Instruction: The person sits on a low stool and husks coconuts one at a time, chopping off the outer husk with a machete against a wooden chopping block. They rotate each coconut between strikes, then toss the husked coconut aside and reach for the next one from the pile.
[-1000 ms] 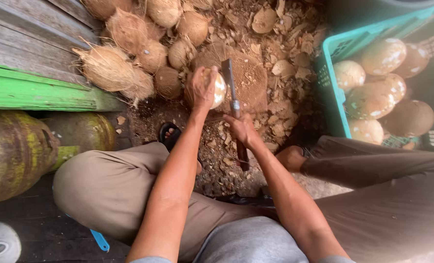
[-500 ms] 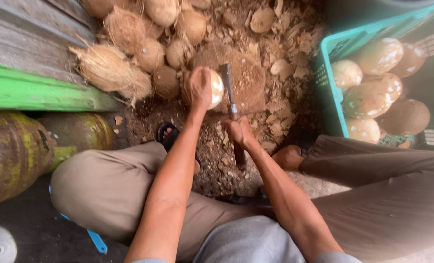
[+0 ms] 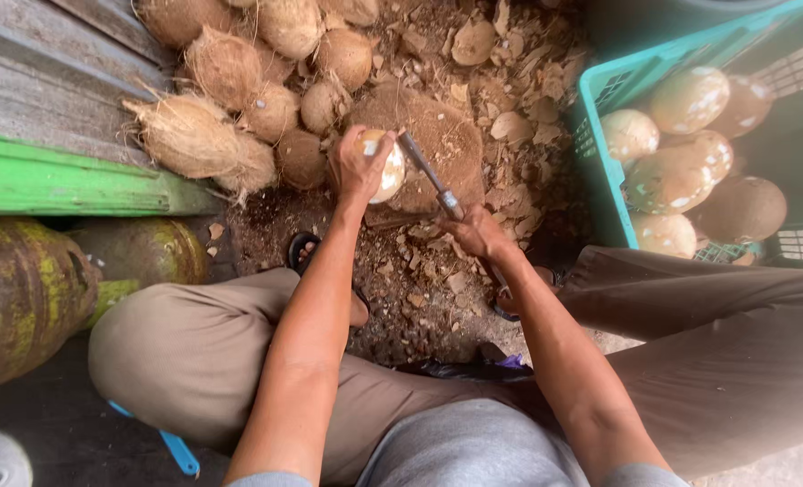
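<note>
From the head view, the left hand [image 3: 358,167] has its fingers clamped around a pale, partly peeled round coconut [image 3: 385,169], holding it on a brown, worn wooden chopping block [image 3: 446,144]. The right hand [image 3: 481,233] has its fingers closed on the handle of a long dark metal knife [image 3: 428,173], whose blade lies against the coconut. Husked brown coconuts [image 3: 266,108] are piled beside the block, and a teal plastic crate [image 3: 600,135] holds peeled ones at right.

Dirt floor [image 3: 419,307] littered with husk scraps. Green plank [image 3: 68,176] at left; grey corrugated sheet [image 3: 32,81] above plank, mossy gas cylinder [image 3: 18,298] below plank. Daylight soft, even.
</note>
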Available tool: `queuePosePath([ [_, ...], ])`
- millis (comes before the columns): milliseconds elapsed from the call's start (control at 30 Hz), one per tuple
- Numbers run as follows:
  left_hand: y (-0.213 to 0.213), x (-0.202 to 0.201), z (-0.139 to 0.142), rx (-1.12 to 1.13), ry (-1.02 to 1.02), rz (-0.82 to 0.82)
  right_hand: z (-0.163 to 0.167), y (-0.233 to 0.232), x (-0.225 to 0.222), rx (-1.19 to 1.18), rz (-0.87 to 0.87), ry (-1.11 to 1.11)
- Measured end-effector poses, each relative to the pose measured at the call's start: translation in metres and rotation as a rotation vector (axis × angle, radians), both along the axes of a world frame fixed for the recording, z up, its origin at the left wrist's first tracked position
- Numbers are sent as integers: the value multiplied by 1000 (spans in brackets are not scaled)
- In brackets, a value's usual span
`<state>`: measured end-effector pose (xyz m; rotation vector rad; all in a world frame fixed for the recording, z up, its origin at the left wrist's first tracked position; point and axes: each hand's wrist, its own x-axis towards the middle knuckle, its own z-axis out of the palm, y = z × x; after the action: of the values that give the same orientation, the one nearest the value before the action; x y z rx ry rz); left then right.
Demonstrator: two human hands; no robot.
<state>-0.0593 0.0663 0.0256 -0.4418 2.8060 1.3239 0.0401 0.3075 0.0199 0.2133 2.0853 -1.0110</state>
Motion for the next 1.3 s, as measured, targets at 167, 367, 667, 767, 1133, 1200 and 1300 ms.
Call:
queuePosePath([
  [167,1,-4,23,103,-214,53,11,-13,7,-155,-136,130],
  [367,20,4,32,335,-274,619,54,-28,7,-247,-270,377],
  [667,42,9,60,301,-370,699,31,-55,18,-156,-224,267],
  [767,41,7,57,299,-369,661,25,-35,15,-399,-333,33],
  [1133,13,14,16,381,-235,493,35,-23,22,-564,-469,-24],
  [1200,16,15,10,224,-206,465,43,-18,18,-457,-399,106],
  [1300,20,16,5,58,-35,394,52,-14,10,-432,-469,67],
])
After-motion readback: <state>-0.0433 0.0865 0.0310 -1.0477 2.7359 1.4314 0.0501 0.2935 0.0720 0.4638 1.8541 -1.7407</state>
